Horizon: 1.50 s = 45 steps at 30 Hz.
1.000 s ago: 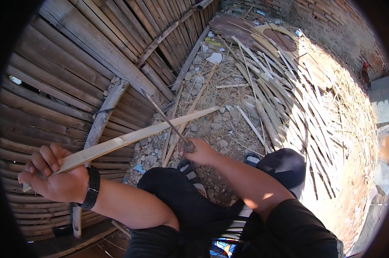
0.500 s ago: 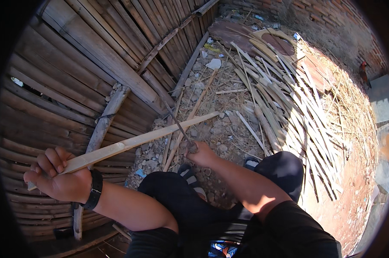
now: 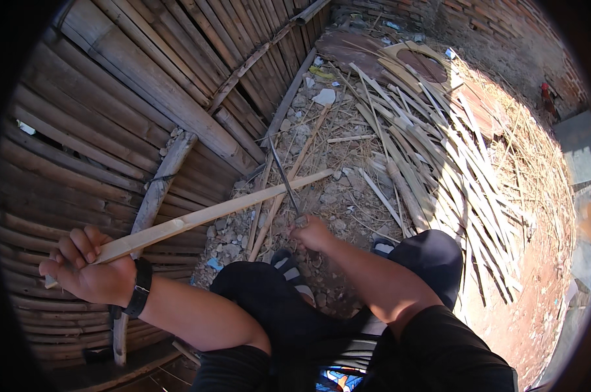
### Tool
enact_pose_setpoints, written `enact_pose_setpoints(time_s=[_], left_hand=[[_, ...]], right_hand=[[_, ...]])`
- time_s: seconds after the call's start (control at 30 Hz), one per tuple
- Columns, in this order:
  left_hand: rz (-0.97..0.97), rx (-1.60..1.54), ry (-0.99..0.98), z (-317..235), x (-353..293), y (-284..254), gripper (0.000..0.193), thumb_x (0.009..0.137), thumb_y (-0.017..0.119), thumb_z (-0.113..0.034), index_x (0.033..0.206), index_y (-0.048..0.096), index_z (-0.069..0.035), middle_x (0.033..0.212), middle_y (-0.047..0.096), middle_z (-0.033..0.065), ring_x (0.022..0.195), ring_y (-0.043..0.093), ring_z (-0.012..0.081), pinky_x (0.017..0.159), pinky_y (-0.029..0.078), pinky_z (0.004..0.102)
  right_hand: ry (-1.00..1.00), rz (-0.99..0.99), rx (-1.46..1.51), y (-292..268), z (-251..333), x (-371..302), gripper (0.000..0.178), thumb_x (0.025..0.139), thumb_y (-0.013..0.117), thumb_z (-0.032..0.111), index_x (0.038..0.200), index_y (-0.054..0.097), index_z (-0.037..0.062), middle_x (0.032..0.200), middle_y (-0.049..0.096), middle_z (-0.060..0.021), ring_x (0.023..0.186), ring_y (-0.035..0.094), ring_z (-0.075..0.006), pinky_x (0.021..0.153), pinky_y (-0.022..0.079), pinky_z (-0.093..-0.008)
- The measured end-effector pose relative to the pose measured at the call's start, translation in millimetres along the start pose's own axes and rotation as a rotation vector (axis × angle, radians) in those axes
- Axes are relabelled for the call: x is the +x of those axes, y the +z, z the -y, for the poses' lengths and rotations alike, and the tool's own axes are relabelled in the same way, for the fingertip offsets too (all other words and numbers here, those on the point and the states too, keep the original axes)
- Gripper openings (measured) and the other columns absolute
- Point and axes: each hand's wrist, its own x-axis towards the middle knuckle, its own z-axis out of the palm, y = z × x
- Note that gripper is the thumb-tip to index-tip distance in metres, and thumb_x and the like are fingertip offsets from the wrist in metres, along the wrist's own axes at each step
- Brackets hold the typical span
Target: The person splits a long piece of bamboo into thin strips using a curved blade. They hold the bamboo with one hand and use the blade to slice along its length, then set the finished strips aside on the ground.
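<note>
My left hand (image 3: 89,266), at the left, is closed around the near end of a long pale bamboo strip (image 3: 200,219). The strip slants up and away to the right, over the rubble. In the middle, my right hand (image 3: 310,233) grips a long-bladed knife (image 3: 281,168) by its handle, which the fingers mostly cover. The dark, narrow blade points away and slightly left, crossing the strip near its far part. Whether blade and strip touch, I cannot tell.
A bamboo-slat wall (image 3: 80,124) stands close at my left. Many split bamboo strips (image 3: 432,163) lie heaped at the right, partly in sunlight. Rubble (image 3: 230,232) covers the ground by my sandalled feet. A brick wall (image 3: 485,29) and a rooster (image 3: 547,101) are at the far right.
My right hand has moved slightly right, and the knife's blade has swung so its tip points farther right and away. The bamboo strip and my left hand have hardly moved.
</note>
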Motion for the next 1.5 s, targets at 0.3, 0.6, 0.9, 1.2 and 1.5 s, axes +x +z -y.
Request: enact_pose_setpoints(time_s=[0.3,0.6,0.9,1.2,1.5], left_hand=[[0.04,0.027,0.023,-3.8,-5.0,5.8,0.041,0.104,0.063,-0.044,0.081,0.041,-0.018,0.064,0.03,-0.0044,0.052,0.033,0.0075,0.049,0.03,0.0227],[0.055,0.008,0.048,-2.9,-1.4,1.4,0.043,0.103,0.065,-0.045,0.083,0.039,-0.018,0.064,0.031,-0.0041,0.053,0.033,0.0072,0.048,0.029,0.022],[-0.004,0.021,0.022,0.4,-0.9,-6.0,0.041,0.105,0.061,-0.045,0.083,0.039,-0.018,0.064,0.031,-0.0039,0.052,0.032,0.008,0.048,0.028,0.0233],[0.01,0.019,0.046,-2.1,-6.2,3.9,0.039,0.104,0.063,-0.046,0.086,0.045,-0.017,0.065,0.032,-0.0037,0.053,0.03,0.0081,0.049,0.027,0.023],[0.035,-0.007,0.052,-2.7,-1.2,-3.7,0.039,0.104,0.064,-0.045,0.084,0.044,-0.017,0.064,0.031,-0.004,0.052,0.031,0.0078,0.049,0.027,0.0229]], right_hand=[[-0.435,0.058,-0.411,11.4,18.0,-18.8,0.037,0.082,0.078,0.02,0.113,0.069,0.0026,0.095,0.073,-0.0194,0.09,0.072,-0.0359,0.085,0.056,-0.0425],[-0.443,0.059,-0.416,20.0,45.4,-36.6,0.03,0.083,0.076,0.021,0.106,0.068,0.0025,0.094,0.073,-0.0202,0.089,0.07,-0.038,0.082,0.055,-0.0445],[0.143,-0.08,-0.003,-32.3,-41.8,26.6,0.013,0.087,0.075,0.012,0.092,0.066,0.0039,0.077,0.067,-0.0082,0.06,0.063,-0.0173,0.057,0.052,-0.0343],[-0.389,0.074,-0.332,20.4,29.3,-21.4,0.033,0.081,0.08,0.018,0.103,0.064,-0.0017,0.084,0.071,-0.0169,0.073,0.072,-0.0287,0.075,0.057,-0.0423],[0.018,-0.15,-0.25,-19.7,-18.6,16.2,0.044,0.083,0.078,0.021,0.121,0.066,0.0031,0.09,0.073,-0.013,0.068,0.07,-0.024,0.066,0.055,-0.035]])
